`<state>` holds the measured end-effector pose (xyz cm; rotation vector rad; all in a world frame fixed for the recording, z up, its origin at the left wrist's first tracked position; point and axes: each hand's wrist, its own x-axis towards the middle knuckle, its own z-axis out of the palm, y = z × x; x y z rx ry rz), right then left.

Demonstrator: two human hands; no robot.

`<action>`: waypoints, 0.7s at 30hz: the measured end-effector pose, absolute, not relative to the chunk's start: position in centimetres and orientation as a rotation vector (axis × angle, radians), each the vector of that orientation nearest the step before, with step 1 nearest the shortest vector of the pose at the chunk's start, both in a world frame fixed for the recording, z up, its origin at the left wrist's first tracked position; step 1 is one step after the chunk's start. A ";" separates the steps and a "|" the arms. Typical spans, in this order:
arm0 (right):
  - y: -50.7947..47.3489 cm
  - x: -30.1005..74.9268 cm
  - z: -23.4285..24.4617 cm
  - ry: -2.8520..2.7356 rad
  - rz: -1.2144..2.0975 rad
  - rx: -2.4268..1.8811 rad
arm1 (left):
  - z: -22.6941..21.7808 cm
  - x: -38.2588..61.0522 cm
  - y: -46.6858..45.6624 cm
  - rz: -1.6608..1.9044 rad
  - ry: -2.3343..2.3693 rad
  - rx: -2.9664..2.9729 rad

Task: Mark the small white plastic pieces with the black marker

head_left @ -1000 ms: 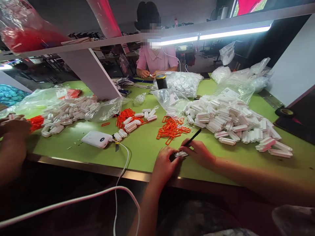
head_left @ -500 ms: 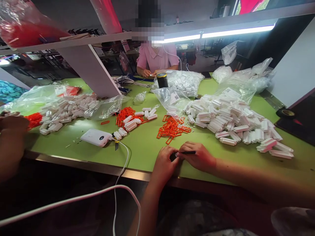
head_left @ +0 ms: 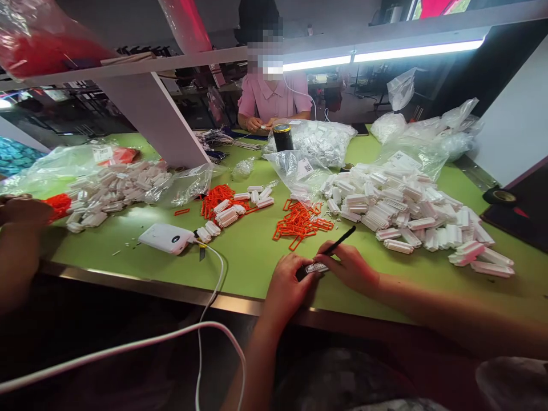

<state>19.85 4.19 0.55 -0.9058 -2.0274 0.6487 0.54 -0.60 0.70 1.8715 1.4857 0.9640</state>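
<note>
My left hand [head_left: 286, 284] is closed round a small white ribbed plastic piece [head_left: 315, 267] near the front edge of the green table [head_left: 252, 257]. My right hand [head_left: 351, 265] pinches a thin black tool [head_left: 339, 242] whose tip rests on that piece and whose shaft points up and to the right. Just beyond my hands lies a heap of orange clips [head_left: 299, 224]. A big pile of white ribbed pieces [head_left: 406, 211] spreads to the right.
A white power bank [head_left: 166, 237] with a white cable [head_left: 209, 285] lies at the left front. Another orange and white heap [head_left: 226, 208] sits mid-table. Plastic bags of parts [head_left: 325, 142] and a black can [head_left: 282, 137] stand behind. One co-worker's hand [head_left: 21, 212] is at left, another person [head_left: 274, 100] sits opposite.
The black tool went from raised to lying flat under my right hand, then swung up again to point up-right, with the white piece showing between my hands once more.
</note>
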 end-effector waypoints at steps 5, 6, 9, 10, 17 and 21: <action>3.8 19.6 1.1 -2.141 0.475 -0.818 | 0.9 0.6 -0.6 0.954 1.495 1.878; 3.6 19.5 1.3 -2.180 0.435 -0.788 | 0.9 0.6 -0.6 0.954 1.497 1.881; 3.5 19.4 1.5 -2.260 0.363 -0.745 | 0.9 0.5 -0.5 0.942 1.508 1.888; 3.5 19.4 1.4 -2.256 0.376 -0.753 | 0.9 0.5 -0.5 0.937 1.511 1.889; 4.3 19.7 0.3 -1.950 0.760 -0.964 | 0.9 0.5 -0.6 0.967 1.490 1.893; 4.3 19.6 0.3 -1.923 0.802 -0.955 | 0.9 0.5 -0.6 0.958 1.495 1.890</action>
